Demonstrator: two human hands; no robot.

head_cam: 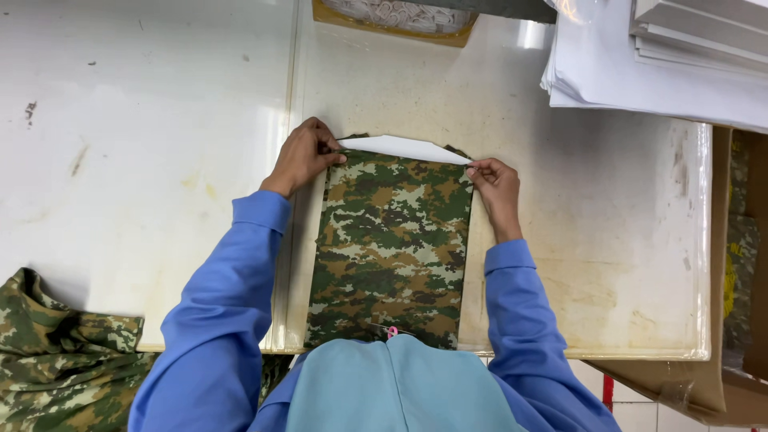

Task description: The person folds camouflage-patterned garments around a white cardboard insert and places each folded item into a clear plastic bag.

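- Right now the folded camouflage cloth lies flat on the white worktable, its long side running from the near edge toward the far side, between the person's two blue sleeves.
- At its far end a white card sticks out from under the fabric, showing as a thin pale wedge.
- Left hand rests on the far left corner of the cloth, fingers curled and pinching the fabric edge together with the card.
- Right hand sits at the far right corner, thumb and forefinger nipped on the cloth edge where the card's point ends; the other fingers are tucked under.
- To do this fold well, I judge both corners should be drawn with even tension so the fabric edge runs straight across the card, with no slack bunching in the middle.
- Keeping the card square to the long sides looks important; it appears slightly skewed, higher on the left than on the right.
- A loose heap of more camouflage fabric lies at the near left, well apart from the hands.
- Far right, a stack of white sheets overhangs the table; a tray of small pale pieces sits at the far edge, and a brown cardboard box stands off to the right.
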